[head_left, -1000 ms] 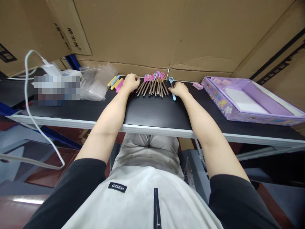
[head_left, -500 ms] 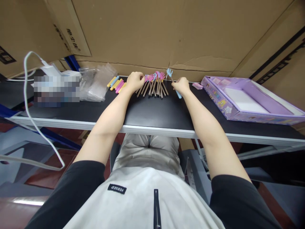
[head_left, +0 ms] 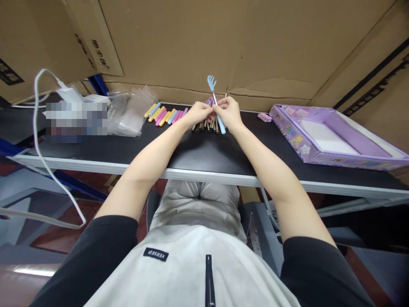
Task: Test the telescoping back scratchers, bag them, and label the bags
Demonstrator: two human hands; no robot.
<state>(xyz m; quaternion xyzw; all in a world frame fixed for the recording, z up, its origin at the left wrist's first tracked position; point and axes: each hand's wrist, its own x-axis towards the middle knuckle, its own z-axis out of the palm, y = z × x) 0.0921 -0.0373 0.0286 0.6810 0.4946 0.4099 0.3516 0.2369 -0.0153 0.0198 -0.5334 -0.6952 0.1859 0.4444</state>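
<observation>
A back scratcher [head_left: 221,124] with a light-blue claw head, a metal shaft and a blue handle tilts up over the table. My right hand [head_left: 230,113] is closed round it where shaft and handle meet. My left hand [head_left: 200,113] is closed in a pinch, its fingertips meeting the scratcher at the same spot. Under and behind both hands lie several metal scratcher shafts [head_left: 204,125] with pink and blue claw heads, partly covered by my fingers. Left of my left hand runs a row of yellow, blue and pink handles [head_left: 165,116].
Clear plastic bags [head_left: 129,113] lie at the left, beside a blurred patch and a white plug with its cable [head_left: 35,123]. At the right stands an open purple box [head_left: 295,138], with small pink pieces [head_left: 264,117] next to it. A cardboard wall [head_left: 191,47] rises behind the table.
My right hand has carried the back scratcher left and slightly upright. My left hand has moved right to meet it, uncovering more of the row of handles.
</observation>
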